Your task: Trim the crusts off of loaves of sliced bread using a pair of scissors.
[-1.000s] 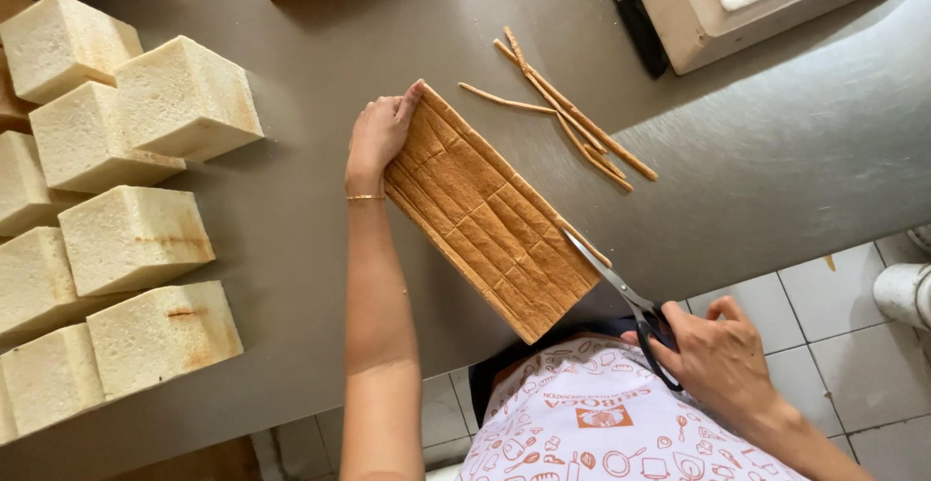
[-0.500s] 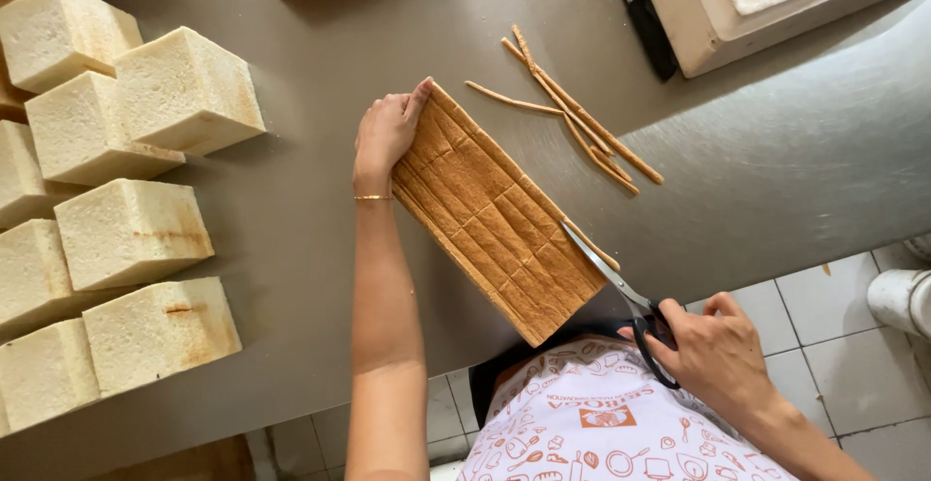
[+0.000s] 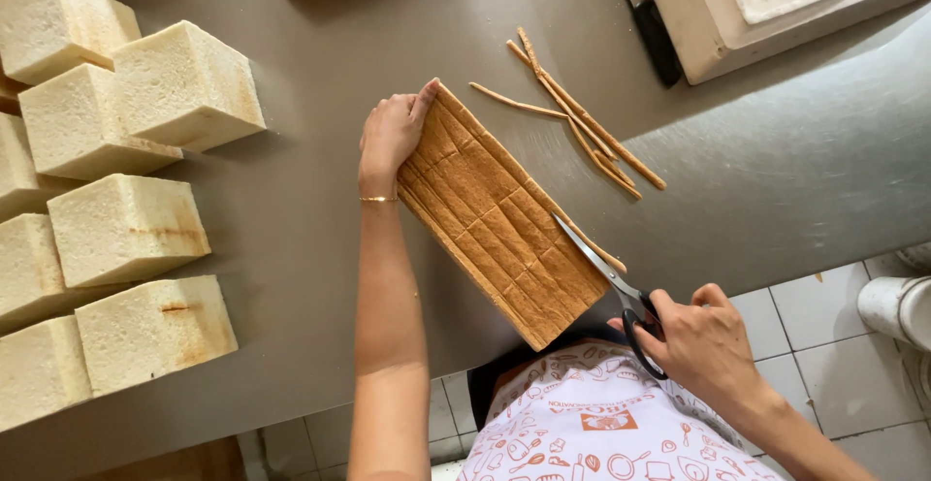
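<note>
Head view: we look straight down at a grey metal counter with two bare hands at work on a long slab of bread.
Bread slab: a long brown crust slab lies slantwise at the counter's near edge, its near end reaching the edge by the patterned apron.
Left hand: our left hand rests curled on the slab's far end, fingers over the top corner and holding it down; a thin bracelet sits at the wrist.
Right hand: our right hand is closed through the black handles of the scissors, off the counter's near edge.
Scissors: the blades point along the slab's right long edge, touching the crust; we cannot tell how far the blades are parted.
Crust strips: thin brown crust strips lie crossed on the counter, far and right of the slab, apart from it.
Bread blocks: pale square bread blocks stand in rows at the left, well apart from the slab.
Tray: a pale tray sits at the far right.
Floor: white floor tiles show at the near right.
</note>
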